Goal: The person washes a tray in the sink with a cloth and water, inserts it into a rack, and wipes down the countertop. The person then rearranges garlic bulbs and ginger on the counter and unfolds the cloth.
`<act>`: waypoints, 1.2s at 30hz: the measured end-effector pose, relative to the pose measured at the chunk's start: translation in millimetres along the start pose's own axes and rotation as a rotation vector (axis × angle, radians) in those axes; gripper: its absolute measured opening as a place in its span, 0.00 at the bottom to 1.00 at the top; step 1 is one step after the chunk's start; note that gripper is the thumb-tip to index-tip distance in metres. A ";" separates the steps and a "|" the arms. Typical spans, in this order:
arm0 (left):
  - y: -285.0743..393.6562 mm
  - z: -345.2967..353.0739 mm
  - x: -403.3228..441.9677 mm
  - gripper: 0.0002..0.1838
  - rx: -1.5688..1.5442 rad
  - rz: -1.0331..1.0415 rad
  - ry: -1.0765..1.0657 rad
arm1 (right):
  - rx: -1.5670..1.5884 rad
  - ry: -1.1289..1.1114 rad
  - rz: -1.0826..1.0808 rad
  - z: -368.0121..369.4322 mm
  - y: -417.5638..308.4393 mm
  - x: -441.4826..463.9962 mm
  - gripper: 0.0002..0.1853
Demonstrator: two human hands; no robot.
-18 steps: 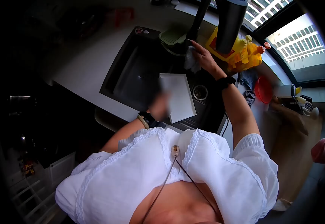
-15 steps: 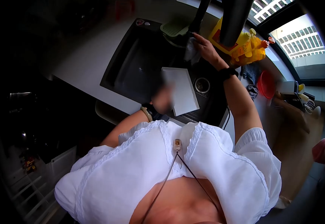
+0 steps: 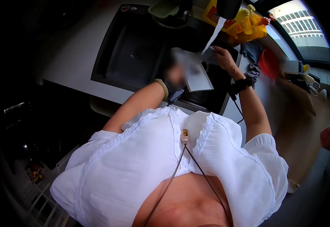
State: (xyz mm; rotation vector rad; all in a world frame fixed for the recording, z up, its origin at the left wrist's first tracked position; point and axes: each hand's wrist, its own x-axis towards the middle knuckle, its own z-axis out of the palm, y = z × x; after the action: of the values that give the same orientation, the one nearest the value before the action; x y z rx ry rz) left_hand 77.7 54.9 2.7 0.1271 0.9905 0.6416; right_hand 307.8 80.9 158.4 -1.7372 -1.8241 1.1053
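Fingers of the right hand (image 3: 224, 59) grip a pale grey, crumpled cloth (image 3: 209, 56) by the falling water (image 3: 215, 33). The left hand (image 3: 176, 74) is blurry beside the flat white tray (image 3: 200, 80); I cannot tell if its fingers grip. The tray is over the big black sink (image 3: 132, 56). A firm hold and a small tip would likely help water run off the tray.

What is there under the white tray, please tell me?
Past its edge, the dark sink shows. The part directly beneath the white tray is covered, so I cannot tell what lies there.
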 end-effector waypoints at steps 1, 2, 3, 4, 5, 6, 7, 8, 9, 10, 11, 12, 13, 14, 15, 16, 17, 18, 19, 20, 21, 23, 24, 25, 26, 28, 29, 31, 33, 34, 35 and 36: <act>1.3 7.0 7.5 0.19 0.026 -0.017 -0.005 | 0.031 0.023 0.056 -0.9 3.4 -18.6 0.18; -3.5 16.4 12.5 0.19 0.043 -0.039 -0.016 | 0.085 0.032 0.162 -3.1 1.8 -41.1 0.18; -4.2 25.2 19.2 0.19 0.067 -0.053 -0.018 | 0.090 0.068 0.215 -2.7 5.3 -57.9 0.18; -4.3 35.3 22.9 0.19 0.064 -0.050 -0.028 | 0.155 0.089 0.287 -1.7 5.7 -73.0 0.17; -11.3 48.3 25.9 0.18 0.076 -0.047 -0.007 | 0.220 0.108 0.361 -3.8 9.0 -89.1 0.17; -4.3 67.4 10.7 0.18 0.094 -0.040 0.014 | 0.193 0.134 0.378 -1.5 10.0 -101.9 0.17; 0.6 80.7 3.0 0.18 0.112 -0.033 0.034 | 0.166 0.162 0.395 2.0 12.8 -112.9 0.17; 4.2 86.1 3.8 0.17 0.131 -0.012 0.019 | 0.196 0.177 0.417 8.6 20.9 -120.9 0.17; 5.4 90.1 7.0 0.17 0.136 0.002 0.013 | 0.223 0.219 0.407 16.6 29.4 -125.7 0.18; 5.7 92.9 9.9 0.17 0.142 0.016 0.010 | 0.251 0.259 0.396 25.6 35.8 -129.4 0.18; 4.1 94.9 11.3 0.17 0.145 0.027 0.006 | 0.278 0.298 0.388 31.8 39.5 -133.2 0.18; 0.6 99.0 10.1 0.18 0.174 0.041 0.005 | 0.264 0.283 0.418 33.2 35.5 -136.7 0.18; 1.4 102.8 10.4 0.18 0.207 0.063 0.002 | 0.313 0.289 0.448 36.1 35.4 -135.0 0.18; 4.8 106.4 11.4 0.18 0.242 0.089 0.000 | 0.363 0.296 0.474 39.5 37.1 -129.9 0.18; 7.3 108.5 9.7 0.18 0.273 0.096 -0.015 | 0.414 0.302 0.499 42.5 39.5 -124.8 0.18; 6.9 111.8 7.9 0.18 0.306 0.102 -0.026 | 0.496 0.321 0.495 43.9 47.1 -120.5 0.18; 9.9 113.6 6.2 0.18 0.337 0.110 -0.040 | 0.575 0.341 0.487 47.5 53.3 -113.6 0.18; 10.4 113.0 10.6 0.18 0.344 0.112 -0.035 | 0.654 0.360 0.478 47.9 53.0 -106.3 0.18; 8.4 111.1 13.4 0.19 0.349 0.110 -0.029 | 0.643 0.358 0.507 49.0 51.8 -100.3 0.18; 5.7 110.3 16.7 0.19 0.353 0.107 -0.024 | 0.631 0.358 0.538 51.1 49.7 -94.7 0.18; 8.4 113.7 12.9 0.19 0.380 0.093 -0.021 | 0.619 0.358 0.569 52.7 46.7 -89.3 0.18; 17.5 120.0 6.7 0.20 0.437 0.065 -0.013 | 0.554 0.294 0.540 60.0 50.5 -76.8 0.18; 24.4 124.7 0.9 0.21 0.489 0.044 -0.027 | 0.522 0.262 0.526 64.1 55.5 -73.3 0.18; 32.2 129.1 -4.5 0.21 0.540 0.025 -0.040 | 0.488 0.260 0.494 69.3 63.8 -72.0 0.18; 37.7 132.3 -7.8 0.22 0.591 0.005 -0.052 | 0.455 0.255 0.463 75.8 73.6 -71.0 0.18; 42.0 134.1 -6.8 0.23 0.656 0.008 -0.070 | 0.455 0.253 0.493 71.9 60.6 -75.3 0.19; 40.8 133.3 -7.8 0.23 0.686 0.004 -0.076 | 0.470 0.254 0.515 72.3 57.2 -83.9 0.19; 38.1 135.3 -27.2 0.23 0.744 -0.015 -0.059 | 0.499 0.257 0.551 72.6 55.2 -97.2 0.19; 27.4 127.9 -39.7 0.22 0.796 -0.014 -0.063 | 0.494 0.242 0.588 75.5 56.3 -112.7 0.19; 22.2 116.1 -39.8 0.22 0.823 -0.002 -0.073 | 0.495 0.236 0.604 77.2 55.1 -117.1 0.19; 18.2 106.1 -37.9 0.22 0.848 0.010 -0.083 | 0.511 0.236 0.625 76.6 52.9 -120.7 0.19; 16.0 101.2 -43.0 0.22 0.881 0.011 -0.077 | 0.525 0.230 0.649 74.2 47.0 -126.4 0.18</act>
State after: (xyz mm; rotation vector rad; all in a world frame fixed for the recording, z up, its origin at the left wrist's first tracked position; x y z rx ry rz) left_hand 136.2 62.5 96.9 0.9241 1.1393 0.1679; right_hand 303.3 -64.2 107.2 -2.0392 -0.7339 1.3801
